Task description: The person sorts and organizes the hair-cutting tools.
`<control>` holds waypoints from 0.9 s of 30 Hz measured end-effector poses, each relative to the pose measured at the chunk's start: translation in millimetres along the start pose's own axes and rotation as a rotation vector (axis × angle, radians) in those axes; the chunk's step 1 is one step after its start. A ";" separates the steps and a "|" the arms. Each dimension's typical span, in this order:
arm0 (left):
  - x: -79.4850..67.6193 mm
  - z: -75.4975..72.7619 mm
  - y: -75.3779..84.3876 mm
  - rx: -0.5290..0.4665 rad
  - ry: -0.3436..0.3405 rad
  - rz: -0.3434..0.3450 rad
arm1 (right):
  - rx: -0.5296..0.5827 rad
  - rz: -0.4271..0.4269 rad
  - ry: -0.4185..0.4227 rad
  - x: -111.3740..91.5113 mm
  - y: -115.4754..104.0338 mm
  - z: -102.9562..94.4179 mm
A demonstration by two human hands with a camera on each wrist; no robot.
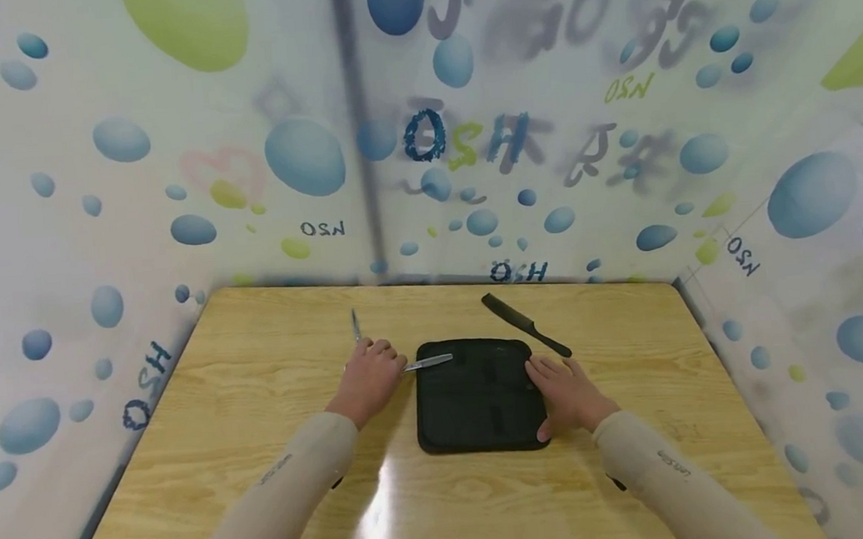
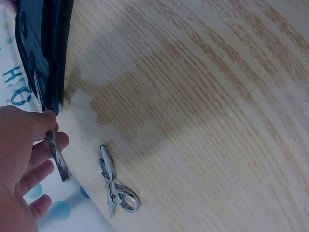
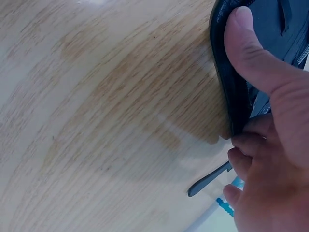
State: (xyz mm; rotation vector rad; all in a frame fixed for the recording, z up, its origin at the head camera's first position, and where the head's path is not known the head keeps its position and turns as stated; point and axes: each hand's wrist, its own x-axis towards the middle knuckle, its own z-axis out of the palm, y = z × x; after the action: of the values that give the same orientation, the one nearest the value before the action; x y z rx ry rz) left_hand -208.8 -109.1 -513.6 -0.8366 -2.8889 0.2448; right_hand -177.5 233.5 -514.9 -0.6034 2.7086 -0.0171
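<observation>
A black, rounded-corner zip case [image 1: 479,408] lies spread on the wooden table. My left hand [image 1: 370,378], at its left side, pinches a slim silver metal tool [image 1: 430,361] between thumb and fingers. One end of that tool reaches over the case and the other sticks out of the hand in the left wrist view; its exact kind cannot be told. My right hand [image 1: 570,393] holds the case's right edge, thumb [image 3: 244,21] on top and fingers at the far side. Silver scissors [image 2: 114,186] lie on the table beyond my left hand.
A black comb [image 1: 521,322] with a handle lies behind the case, near my right hand. Wooden tabletop [image 1: 256,340] extends around the case. Printed walls [image 1: 307,203] with blue and green drops stand along the back and both sides.
</observation>
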 end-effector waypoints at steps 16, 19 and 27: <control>11.6 9.8 3.1 -0.040 0.051 0.013 | -0.050 0.032 0.007 5.2 -2.0 4.7; 14.2 9.1 4.5 -0.031 0.056 0.020 | -0.055 0.033 0.006 6.1 -1.4 5.9; 20.6 9.3 7.3 -0.023 0.067 0.035 | -0.078 0.034 -0.007 6.0 -3.4 4.5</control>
State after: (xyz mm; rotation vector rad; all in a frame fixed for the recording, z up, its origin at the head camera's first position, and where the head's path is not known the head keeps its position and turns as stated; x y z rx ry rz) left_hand -223.9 -93.0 -522.6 -0.8820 -2.8221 0.1843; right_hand -179.6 228.2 -520.9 -0.5783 2.7230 0.0994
